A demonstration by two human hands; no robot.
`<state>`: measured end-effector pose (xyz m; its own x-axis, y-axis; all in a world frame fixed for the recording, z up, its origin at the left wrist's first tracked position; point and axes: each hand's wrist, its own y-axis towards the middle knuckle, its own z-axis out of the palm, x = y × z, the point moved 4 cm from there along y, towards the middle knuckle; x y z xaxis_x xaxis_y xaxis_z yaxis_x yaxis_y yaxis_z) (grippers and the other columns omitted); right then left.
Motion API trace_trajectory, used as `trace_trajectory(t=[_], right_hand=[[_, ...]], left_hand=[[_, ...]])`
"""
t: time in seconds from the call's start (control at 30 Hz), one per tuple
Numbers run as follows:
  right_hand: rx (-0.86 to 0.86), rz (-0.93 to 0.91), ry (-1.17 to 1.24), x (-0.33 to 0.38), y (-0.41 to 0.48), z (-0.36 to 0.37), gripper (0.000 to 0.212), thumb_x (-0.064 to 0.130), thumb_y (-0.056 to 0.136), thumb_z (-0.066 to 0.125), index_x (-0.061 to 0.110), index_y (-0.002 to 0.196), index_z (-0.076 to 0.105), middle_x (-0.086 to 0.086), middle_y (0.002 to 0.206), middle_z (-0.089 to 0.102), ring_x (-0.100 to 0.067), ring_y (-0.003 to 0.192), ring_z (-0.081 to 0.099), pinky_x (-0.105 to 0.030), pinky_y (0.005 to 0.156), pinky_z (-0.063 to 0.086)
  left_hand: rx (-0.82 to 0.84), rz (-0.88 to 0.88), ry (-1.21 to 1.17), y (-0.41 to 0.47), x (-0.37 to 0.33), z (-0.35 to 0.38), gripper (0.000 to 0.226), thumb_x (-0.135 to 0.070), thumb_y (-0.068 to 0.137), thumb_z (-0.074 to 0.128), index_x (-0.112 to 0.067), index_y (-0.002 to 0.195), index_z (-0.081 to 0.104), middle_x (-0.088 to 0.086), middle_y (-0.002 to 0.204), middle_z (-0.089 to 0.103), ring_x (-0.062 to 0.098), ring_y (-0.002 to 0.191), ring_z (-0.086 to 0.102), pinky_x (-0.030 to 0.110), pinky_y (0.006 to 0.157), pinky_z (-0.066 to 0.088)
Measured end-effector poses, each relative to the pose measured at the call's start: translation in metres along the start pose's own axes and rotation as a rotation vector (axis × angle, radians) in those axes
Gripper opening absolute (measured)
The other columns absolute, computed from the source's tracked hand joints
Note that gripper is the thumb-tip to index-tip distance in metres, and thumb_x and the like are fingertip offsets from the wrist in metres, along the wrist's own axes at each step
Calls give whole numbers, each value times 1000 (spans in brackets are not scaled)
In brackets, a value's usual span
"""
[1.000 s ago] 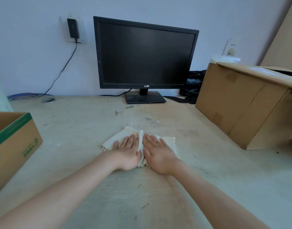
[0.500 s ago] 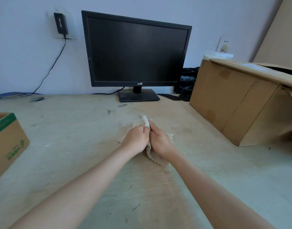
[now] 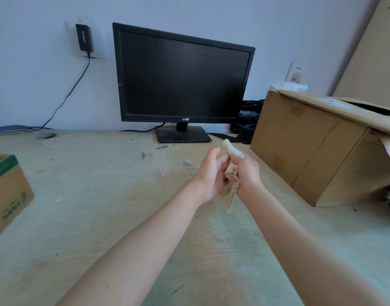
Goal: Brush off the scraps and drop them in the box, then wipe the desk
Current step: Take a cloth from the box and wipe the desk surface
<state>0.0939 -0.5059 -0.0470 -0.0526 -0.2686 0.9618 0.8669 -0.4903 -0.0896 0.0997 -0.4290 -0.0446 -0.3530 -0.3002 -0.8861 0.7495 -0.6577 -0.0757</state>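
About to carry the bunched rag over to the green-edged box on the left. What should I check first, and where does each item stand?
1. Grip on the beige cloth by left hand and right hand: ok.
2. Cloth lifted off the pale wooden desk: ok.
3. Scraps trapped inside the bunched cloth: cannot tell.
4. Opening of the green-edged cardboard box unobstructed: cannot tell, mostly out of frame.
5. Desk free of scraps: not ok, dark specks lie near the black monitor base.
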Motion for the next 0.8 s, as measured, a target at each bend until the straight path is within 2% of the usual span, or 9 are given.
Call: trace_trajectory(t=[0.03,0.1,0.17,0.23,0.3,0.4,0.47,0.63,0.8], right_hand=[[-54,-19,-1,6,4,-4,25,9,95,42,14,111,60,-5,84,64,-19,78,61,-30,73,48],[-137,-138,-138,17,14,-9,34,13,95,41,15,127,54,-4,105,63,-14,86,59,-24,76,45],[-161,-326,-347,26,27,-5,42,19,96,40,23,137,45,0,125,57,-12,101,55,-24,84,42],[-78,-405,-542,19,37,9,43,24,97,37,25,140,40,0,134,53,-16,115,50,-30,94,40],[20,-362,-841,-10,49,24,42,30,99,31,27,141,37,-5,130,55,-25,121,49,-36,101,34],[102,-239,-1163,-54,59,37,42,34,101,22,31,141,33,-7,136,52,-30,135,34,-49,112,11],[96,-258,-1152,-62,65,43,42,31,101,21,29,141,34,-8,137,52,-29,137,31,-49,114,5],[130,-220,-1060,-55,92,63,41,29,100,25,24,139,36,-12,133,54,-33,125,44,-45,112,23],[373,-218,-1212,-73,99,111,49,41,94,20,32,140,36,-2,148,40,-22,140,27,-45,111,12]], left_hand=[[11,-7,60,0,-3,-1,58,-41,97,11,-11,138,40,8,142,45,20,122,48,34,102,35],[-54,4,154,1,-9,-11,58,-42,98,12,-11,148,20,6,154,30,20,139,33,32,109,25],[-175,44,169,2,-17,-30,56,-39,99,14,-10,147,21,9,152,33,21,139,34,33,110,24],[-278,79,224,-1,-26,-54,54,-36,100,16,-10,146,24,12,150,36,23,137,36,34,112,22],[-369,97,369,-4,-33,-77,50,-32,100,19,-11,145,27,10,148,40,23,136,38,35,113,22],[-464,114,636,1,-44,-99,44,-28,100,27,-11,139,38,9,142,48,24,132,42,35,113,28],[-454,123,764,5,-51,-103,40,-29,100,30,-14,133,46,8,138,52,24,130,44,34,109,31],[-472,176,836,7,-65,-120,37,-31,98,31,-20,127,50,2,130,55,20,123,48,26,95,32],[-551,212,896,-6,-77,-152,35,-25,98,34,-20,127,52,2,130,57,17,116,51,24,89,33]])
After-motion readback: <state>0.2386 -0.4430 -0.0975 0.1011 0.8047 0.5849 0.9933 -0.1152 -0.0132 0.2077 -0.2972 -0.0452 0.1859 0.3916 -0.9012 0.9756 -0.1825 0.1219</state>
